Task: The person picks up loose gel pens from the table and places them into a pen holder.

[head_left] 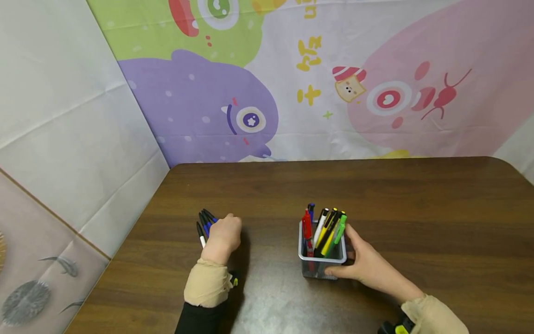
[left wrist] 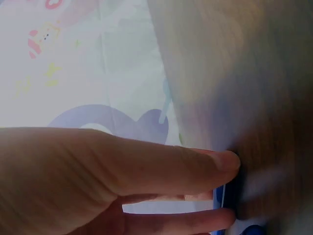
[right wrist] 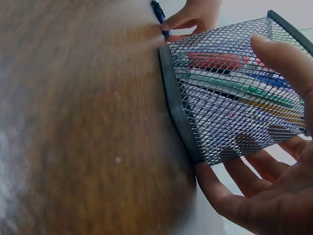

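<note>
On the left of the table my left hand (head_left: 225, 234) reaches down to a small group of pens. Its thumb and fingertips pinch a blue pen (left wrist: 221, 196) at the tabletop, as the left wrist view shows. Black-capped blue pens (head_left: 205, 223) and a white pen with a black cap (head_left: 202, 237) lie beside this hand. My right hand (head_left: 365, 262) grips the right side of a square mesh pen holder (head_left: 319, 268), thumb on its near side. Upright in it stand a red pen (head_left: 307, 225), a green one (head_left: 340, 230), and several others.
The brown wooden table (head_left: 267, 195) ends at a cartoon-printed cloth (head_left: 288, 134) hung behind it. A pale cloth wall (head_left: 75, 102) runs along the left side. Between the two hands lies bare tabletop.
</note>
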The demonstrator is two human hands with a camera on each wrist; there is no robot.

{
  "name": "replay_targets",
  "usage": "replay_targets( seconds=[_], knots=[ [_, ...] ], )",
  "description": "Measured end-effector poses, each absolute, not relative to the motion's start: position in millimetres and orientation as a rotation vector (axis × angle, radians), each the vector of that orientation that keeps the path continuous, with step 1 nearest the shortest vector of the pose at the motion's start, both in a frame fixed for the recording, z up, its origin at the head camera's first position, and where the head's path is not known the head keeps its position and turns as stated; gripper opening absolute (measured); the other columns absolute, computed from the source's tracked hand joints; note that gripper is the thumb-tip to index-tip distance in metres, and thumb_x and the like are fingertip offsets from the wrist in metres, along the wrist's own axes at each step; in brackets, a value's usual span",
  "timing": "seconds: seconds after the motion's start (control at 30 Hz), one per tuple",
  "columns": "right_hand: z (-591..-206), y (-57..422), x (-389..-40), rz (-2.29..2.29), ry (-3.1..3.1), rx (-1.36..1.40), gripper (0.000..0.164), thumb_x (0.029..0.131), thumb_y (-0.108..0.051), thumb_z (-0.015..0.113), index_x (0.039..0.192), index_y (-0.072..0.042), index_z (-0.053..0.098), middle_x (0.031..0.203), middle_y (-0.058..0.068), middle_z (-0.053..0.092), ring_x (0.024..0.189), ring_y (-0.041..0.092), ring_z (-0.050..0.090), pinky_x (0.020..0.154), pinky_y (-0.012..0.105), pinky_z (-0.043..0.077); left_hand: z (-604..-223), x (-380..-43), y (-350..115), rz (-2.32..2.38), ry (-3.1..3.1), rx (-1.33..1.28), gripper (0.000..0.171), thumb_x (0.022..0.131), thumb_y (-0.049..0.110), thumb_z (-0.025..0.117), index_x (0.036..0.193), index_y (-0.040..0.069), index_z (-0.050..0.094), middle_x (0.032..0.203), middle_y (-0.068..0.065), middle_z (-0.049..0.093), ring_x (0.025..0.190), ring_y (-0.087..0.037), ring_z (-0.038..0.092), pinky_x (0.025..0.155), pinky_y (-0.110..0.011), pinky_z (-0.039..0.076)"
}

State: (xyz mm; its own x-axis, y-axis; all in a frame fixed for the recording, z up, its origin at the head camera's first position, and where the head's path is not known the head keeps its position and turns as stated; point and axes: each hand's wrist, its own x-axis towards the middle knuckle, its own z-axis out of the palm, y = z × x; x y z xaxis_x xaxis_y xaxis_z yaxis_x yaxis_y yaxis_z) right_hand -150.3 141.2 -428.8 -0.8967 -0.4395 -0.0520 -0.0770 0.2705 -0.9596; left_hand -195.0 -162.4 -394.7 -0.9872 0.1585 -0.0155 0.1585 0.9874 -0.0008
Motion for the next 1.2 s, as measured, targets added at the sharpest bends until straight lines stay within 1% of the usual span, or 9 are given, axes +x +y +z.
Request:
replay_targets(
  seconds=[0.2,0.43,0.57,0.7,1.03,1.2],
  knots=[
    [-428.8,140.6,-150.4,-1.676,2.237,-0.468,0.105,0.068,-0.025,0.078,0.146,-0.012,0.008,0.132,0.023,0.035,0.103,0.031,0.055,0.068,0.031,0.052,-393.7,-194.8,-162.6,-0.009,3.136,0.294,0.010,0.072,-0.005,0.058,0.078,0.001,0.064,0.087,-0.015,0.061,0.078,-0.037,0.059,0.063,-0.047,0.051],
    [-429.4,140.1,-150.6,-1.686,2.245,-0.480,0.104,0.068,-0.024,0.078,0.145,-0.011,0.009,0.131,0.023,0.036,0.102,0.031,0.055,0.069,0.031,0.052,-391.4,-193.8,-160.6,-0.021,3.146,0.313,0.010,0.075,-0.005,0.057,0.077,0.001,0.064,0.086,-0.015,0.062,0.077,-0.036,0.059,0.063,-0.047,0.051],
    [-429.7,140.3,-150.9,-1.695,2.236,-0.499,0.104,0.069,-0.023,0.078,0.145,-0.010,0.009,0.130,0.024,0.037,0.101,0.031,0.055,0.068,0.032,0.052,-391.8,-193.7,-159.9,-0.035,3.140,0.315,0.010,0.075,-0.004,0.057,0.078,0.001,0.065,0.086,-0.015,0.059,0.075,-0.036,0.059,0.062,-0.047,0.051],
    [-429.9,140.6,-151.1,-1.695,2.245,-0.509,0.105,0.068,-0.024,0.078,0.146,-0.010,0.008,0.130,0.024,0.038,0.101,0.031,0.055,0.068,0.032,0.053,-393.8,-194.0,-159.7,-0.033,3.146,0.319,0.010,0.074,-0.005,0.058,0.078,0.001,0.066,0.085,-0.016,0.057,0.073,-0.037,0.059,0.061,-0.047,0.051],
    [-429.8,141.1,-151.0,-1.676,2.255,-0.502,0.103,0.068,-0.025,0.078,0.145,-0.012,0.010,0.130,0.023,0.038,0.103,0.031,0.054,0.070,0.030,0.052,-397.6,-196.4,-160.3,-0.012,3.197,0.367,0.008,0.072,-0.004,0.060,0.074,0.001,0.064,0.084,-0.013,0.061,0.074,-0.036,0.060,0.060,-0.046,0.051],
    [-428.7,141.7,-150.9,-1.662,2.255,-0.496,0.103,0.069,-0.025,0.078,0.145,-0.011,0.009,0.131,0.024,0.036,0.102,0.031,0.055,0.069,0.030,0.052,-397.3,-198.8,-160.4,0.036,3.203,0.380,0.004,0.070,-0.004,0.061,0.072,0.001,0.062,0.079,-0.015,0.062,0.071,-0.035,0.060,0.058,-0.046,0.051]
  ],
)
